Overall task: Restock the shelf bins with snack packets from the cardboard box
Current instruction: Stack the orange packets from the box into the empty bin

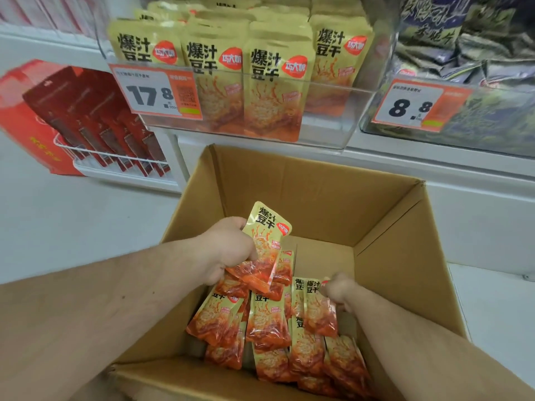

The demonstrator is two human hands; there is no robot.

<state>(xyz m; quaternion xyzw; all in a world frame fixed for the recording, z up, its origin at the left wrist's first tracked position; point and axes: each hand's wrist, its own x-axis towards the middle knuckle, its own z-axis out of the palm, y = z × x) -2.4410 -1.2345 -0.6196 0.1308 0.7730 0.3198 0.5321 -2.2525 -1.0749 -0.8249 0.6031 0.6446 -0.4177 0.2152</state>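
An open cardboard box [318,195] stands below the shelf, its bottom holding several yellow and orange snack packets [269,325]. My left hand [228,250] grips a small bunch of these packets [265,241] lifted above the pile, the top one upright. Deeper in the box, my right hand [340,289] pinches the top edge of another packet [318,311] among the pile. Above the box hangs a clear shelf bin [327,134] filled with the same yellow packets [275,85] standing upright, behind a price tag reading 17.8 [156,92].
To the right, a second clear bin [451,140] holds dark green and purple packets behind an 8.8 tag [411,107]. On the left, red boxes [95,117] stand in a white wire rack [115,160]. White floor lies left of the box.
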